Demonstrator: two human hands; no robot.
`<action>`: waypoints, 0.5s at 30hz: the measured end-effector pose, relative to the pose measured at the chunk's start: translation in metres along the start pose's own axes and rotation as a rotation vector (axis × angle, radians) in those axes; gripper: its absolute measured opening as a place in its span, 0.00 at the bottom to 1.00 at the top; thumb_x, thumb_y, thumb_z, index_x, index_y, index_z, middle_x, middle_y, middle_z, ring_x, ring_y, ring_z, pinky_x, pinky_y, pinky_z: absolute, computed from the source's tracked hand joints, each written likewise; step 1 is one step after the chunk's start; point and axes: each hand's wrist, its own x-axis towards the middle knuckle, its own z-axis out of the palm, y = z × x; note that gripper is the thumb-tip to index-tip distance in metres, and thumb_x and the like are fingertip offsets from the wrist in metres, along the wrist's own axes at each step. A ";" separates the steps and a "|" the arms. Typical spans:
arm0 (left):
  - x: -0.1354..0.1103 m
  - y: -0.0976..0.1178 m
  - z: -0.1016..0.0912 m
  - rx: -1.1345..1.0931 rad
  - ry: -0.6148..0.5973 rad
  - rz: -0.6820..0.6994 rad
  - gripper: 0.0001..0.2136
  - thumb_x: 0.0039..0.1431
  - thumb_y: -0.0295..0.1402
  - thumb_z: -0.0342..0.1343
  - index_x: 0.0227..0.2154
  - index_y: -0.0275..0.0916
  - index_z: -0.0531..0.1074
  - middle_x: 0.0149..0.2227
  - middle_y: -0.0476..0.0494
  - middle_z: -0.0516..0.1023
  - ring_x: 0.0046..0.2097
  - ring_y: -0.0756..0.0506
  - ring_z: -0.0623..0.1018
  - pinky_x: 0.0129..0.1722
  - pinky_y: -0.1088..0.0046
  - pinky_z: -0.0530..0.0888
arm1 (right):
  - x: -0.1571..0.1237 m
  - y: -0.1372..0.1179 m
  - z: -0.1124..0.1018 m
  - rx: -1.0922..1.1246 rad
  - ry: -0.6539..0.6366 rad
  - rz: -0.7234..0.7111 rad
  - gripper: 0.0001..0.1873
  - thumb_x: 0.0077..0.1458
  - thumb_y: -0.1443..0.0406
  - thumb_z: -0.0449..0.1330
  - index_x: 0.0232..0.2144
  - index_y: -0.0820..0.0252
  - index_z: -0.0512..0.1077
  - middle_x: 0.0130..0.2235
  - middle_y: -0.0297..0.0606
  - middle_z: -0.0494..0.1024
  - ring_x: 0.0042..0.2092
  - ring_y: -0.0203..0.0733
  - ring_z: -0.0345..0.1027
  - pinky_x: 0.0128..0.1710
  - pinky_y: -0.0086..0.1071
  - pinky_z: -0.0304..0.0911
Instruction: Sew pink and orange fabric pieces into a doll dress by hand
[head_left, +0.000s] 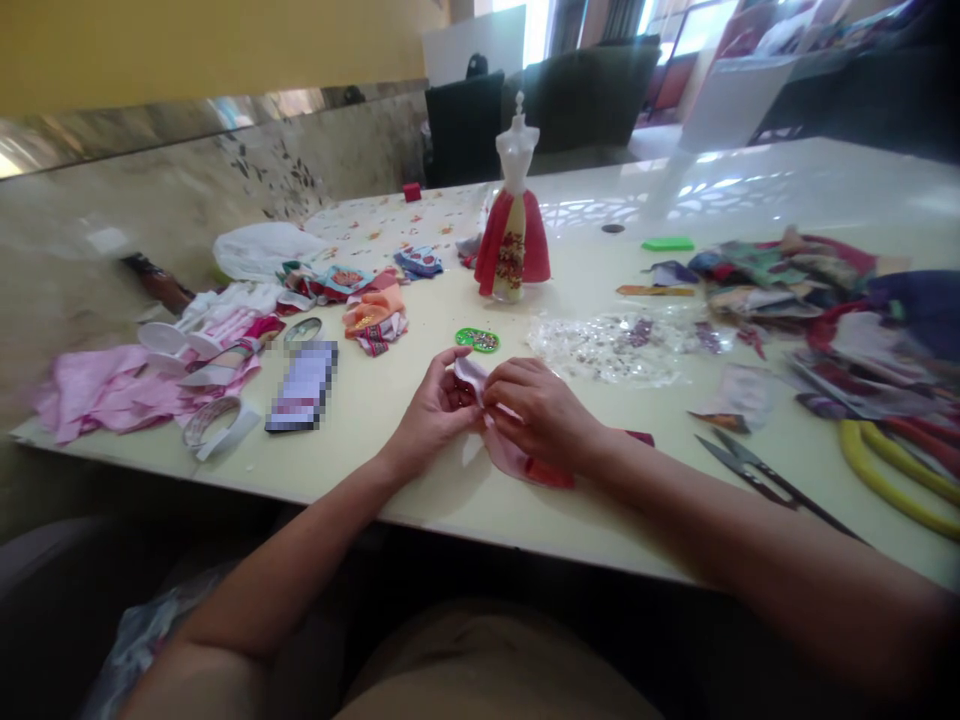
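Observation:
Between my two hands, just above the table, is a piece of pink and red fabric (510,452). My left hand (442,400) curls round its upper left edge. From the other side my right hand (529,405) pinches the same fabric, its fingertips close to the left thumb. Whether a needle or thread is in the fingers is too small to tell. The red end of the cloth hangs below my right wrist. Just beyond my hands lies a small green tray (478,341) of beads. Farther back stands a small white dress form (516,160) wearing a red and cream skirt (512,245).
Fabric scraps (787,275) and yellow-handled scissors (900,470) lie at right, near black thread snips (765,475). Clear plastic packets (615,348) spread across the middle. A phone (304,385), tape roll (214,425) and pink cloth (97,390) lie at left.

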 end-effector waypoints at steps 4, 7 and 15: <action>0.000 0.000 0.000 0.013 -0.013 0.021 0.34 0.51 0.28 0.68 0.58 0.44 0.59 0.38 0.49 0.73 0.40 0.50 0.73 0.43 0.73 0.71 | 0.000 -0.001 -0.001 0.109 -0.024 0.080 0.05 0.59 0.70 0.56 0.30 0.59 0.68 0.35 0.41 0.74 0.40 0.43 0.66 0.43 0.38 0.61; 0.000 0.000 -0.001 0.020 -0.017 0.022 0.33 0.50 0.27 0.68 0.58 0.44 0.59 0.38 0.49 0.72 0.40 0.50 0.73 0.44 0.73 0.71 | 0.000 -0.002 -0.001 0.164 -0.045 0.135 0.05 0.58 0.71 0.56 0.30 0.59 0.68 0.35 0.40 0.73 0.40 0.43 0.66 0.42 0.36 0.61; 0.000 0.001 -0.001 0.001 0.004 -0.003 0.32 0.50 0.26 0.67 0.56 0.44 0.59 0.38 0.50 0.71 0.39 0.50 0.73 0.40 0.73 0.73 | 0.001 0.000 -0.005 0.179 -0.077 0.129 0.06 0.60 0.70 0.55 0.31 0.60 0.70 0.34 0.40 0.74 0.39 0.42 0.67 0.42 0.36 0.61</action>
